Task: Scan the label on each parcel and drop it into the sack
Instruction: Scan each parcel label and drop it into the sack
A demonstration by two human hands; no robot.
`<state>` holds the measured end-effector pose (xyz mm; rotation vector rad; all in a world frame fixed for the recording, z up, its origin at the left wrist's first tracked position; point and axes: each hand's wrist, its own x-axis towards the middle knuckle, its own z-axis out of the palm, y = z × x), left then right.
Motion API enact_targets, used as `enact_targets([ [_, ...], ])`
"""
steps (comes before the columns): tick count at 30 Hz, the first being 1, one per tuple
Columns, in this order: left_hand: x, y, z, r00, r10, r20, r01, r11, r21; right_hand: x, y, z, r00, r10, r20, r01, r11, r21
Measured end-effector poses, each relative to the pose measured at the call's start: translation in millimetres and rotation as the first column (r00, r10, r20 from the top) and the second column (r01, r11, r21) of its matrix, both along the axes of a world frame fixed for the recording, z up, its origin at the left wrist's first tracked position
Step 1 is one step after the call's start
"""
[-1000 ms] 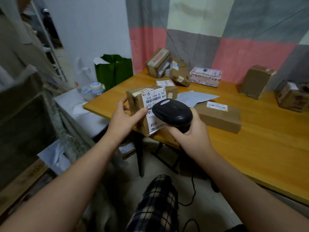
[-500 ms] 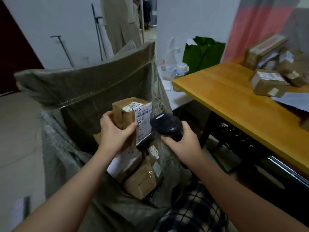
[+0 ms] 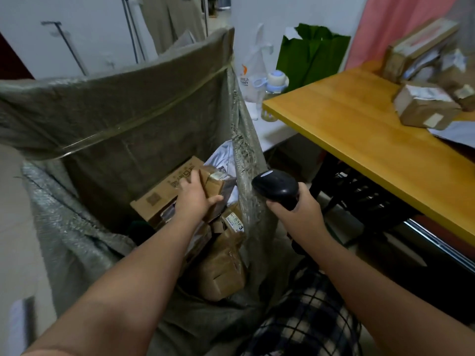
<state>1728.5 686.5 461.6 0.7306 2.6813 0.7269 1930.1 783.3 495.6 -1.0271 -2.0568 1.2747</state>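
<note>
- The left hand [image 3: 195, 199] reaches down inside the grey woven sack [image 3: 115, 104] and grasps a small brown parcel [image 3: 214, 187], with the thumb across its near face and the fingers over the far side.
- That parcel lies at 1 o'clock of the left palm, well below the sack's rim. Its long axis runs roughly 12 to 6 in the view, and the top leans slightly toward 11. Blur hides its label.
- Around it lie a flat printed carton [image 3: 164, 194] at 9 o'clock, a white poly mailer [image 3: 221, 158] at 12 and a taped brown package [image 3: 223, 273] at 6. I cannot tell whether the held parcel touches them.
- The right hand [image 3: 298, 214] is clenched round the grip of a black barcode scanner [image 3: 276, 187]. It sits outside the sack at 3 o'clock of the parcel, with the sack's wall between them.
- The drop seems to turn on the left hand alone. It is the nearer hand and is directly over the heap, so opening the fingers should let the parcel fall straight down.
- More boxed parcels [image 3: 424, 106], presumably not yet scanned, sit on the yellow wooden table [image 3: 359, 145] at 2 o'clock from the right hand, well apart. The right hand is nearer them but occupied, so the left hand probably has to cross over for the next pick.
</note>
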Motion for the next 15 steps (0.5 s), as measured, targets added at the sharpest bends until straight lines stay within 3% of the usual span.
enact_targets([
  [2,0,0,-2,1.0,0.002,-0.022,-0.004,0.998,-0.064,2,4,-1,1.0,-0.013,-0.002,0.013,1.0,-0.012],
  [5,6,0,5,0.98,-0.062,-0.191,0.042,0.993,-0.109,9,9,-1,1.0,-0.021,-0.018,0.021,1.0,-0.012],
  [10,38,14,38,0.945,-0.141,-0.294,0.197,0.965,0.172,35,17,8,0.997,-0.06,-0.054,0.062,0.998,0.026],
  [15,97,63,78,0.87,-0.351,-0.347,0.44,0.87,0.222,88,39,42,0.972,-0.199,-0.125,0.207,0.977,0.056],
])
